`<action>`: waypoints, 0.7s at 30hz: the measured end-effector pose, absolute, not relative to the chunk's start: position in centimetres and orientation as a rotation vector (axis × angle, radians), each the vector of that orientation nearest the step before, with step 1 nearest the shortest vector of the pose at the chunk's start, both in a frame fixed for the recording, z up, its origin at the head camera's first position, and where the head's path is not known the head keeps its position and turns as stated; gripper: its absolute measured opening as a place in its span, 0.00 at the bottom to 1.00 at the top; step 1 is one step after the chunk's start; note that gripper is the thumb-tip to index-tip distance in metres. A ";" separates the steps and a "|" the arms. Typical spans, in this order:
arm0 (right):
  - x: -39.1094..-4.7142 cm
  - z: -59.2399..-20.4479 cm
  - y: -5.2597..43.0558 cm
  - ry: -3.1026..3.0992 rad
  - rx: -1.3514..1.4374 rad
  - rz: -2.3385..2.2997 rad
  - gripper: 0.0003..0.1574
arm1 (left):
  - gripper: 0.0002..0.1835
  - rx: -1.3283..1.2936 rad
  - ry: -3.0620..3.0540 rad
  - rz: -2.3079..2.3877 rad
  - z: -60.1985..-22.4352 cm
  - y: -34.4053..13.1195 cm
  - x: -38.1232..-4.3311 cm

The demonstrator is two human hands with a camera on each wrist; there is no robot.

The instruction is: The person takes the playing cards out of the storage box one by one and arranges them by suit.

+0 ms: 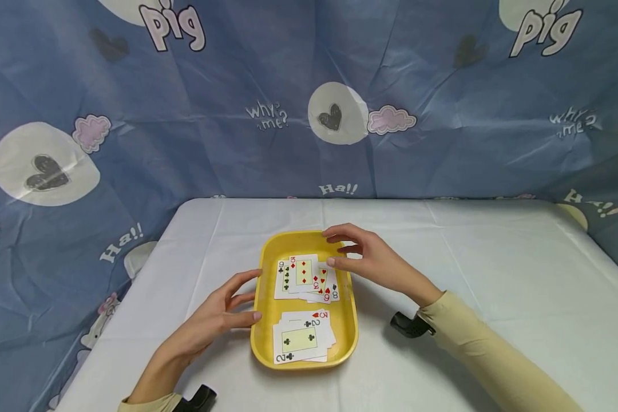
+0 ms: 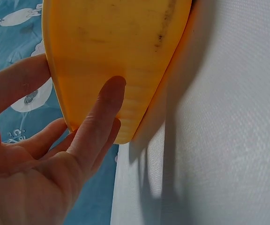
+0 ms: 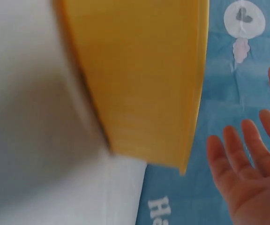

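A yellow tray (image 1: 268, 303) with raised walls holds two loose piles of playing cards. The far pile of cards (image 1: 304, 274) is fanned out, with a red diamond card on top. In the near pile, a two of clubs (image 1: 298, 341) lies over other cards, one showing a red three. My left hand (image 1: 213, 315) is at the tray's left side, fingertips at the rim and thumb by the outer wall, also in the left wrist view. My right hand (image 1: 373, 260) hovers by the far right corner, its fingers loosely bent around nothing; the right wrist view shows them apart from the tray.
A white cloth (image 1: 494, 257) covers the table under the tray. Behind it hangs a blue printed curtain (image 1: 288, 160). Black wrist straps or mounts show at both sleeves, the right one (image 1: 411, 325) close to the table surface.
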State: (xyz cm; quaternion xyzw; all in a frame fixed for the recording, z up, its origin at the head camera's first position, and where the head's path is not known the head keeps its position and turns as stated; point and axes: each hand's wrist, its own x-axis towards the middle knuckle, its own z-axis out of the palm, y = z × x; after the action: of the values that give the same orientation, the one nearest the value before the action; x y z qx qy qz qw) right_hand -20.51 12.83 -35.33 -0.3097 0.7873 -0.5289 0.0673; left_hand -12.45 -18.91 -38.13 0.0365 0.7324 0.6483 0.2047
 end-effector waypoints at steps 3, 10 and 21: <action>-21.2 -35.3 11.3 2.325 -0.966 -1.556 0.28 | 0.43 0.119 2.038 1.809 -38.1 -19.0 -12.5; -23.2 -35.8 8.8 2.217 -1.042 -1.422 0.30 | 0.42 0.137 2.036 1.808 -38.2 -19.1 -12.5; -25.9 -36.4 6.3 2.080 -1.131 -1.157 0.27 | 0.42 0.133 2.029 1.796 -38.0 -19.2 -12.4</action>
State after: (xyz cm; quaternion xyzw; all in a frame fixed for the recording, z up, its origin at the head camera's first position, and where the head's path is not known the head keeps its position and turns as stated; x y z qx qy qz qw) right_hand -25.88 6.34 -36.44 -0.4155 0.7641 -0.4251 0.2506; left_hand -12.43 -19.21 -37.97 0.0480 0.7308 0.6469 0.2124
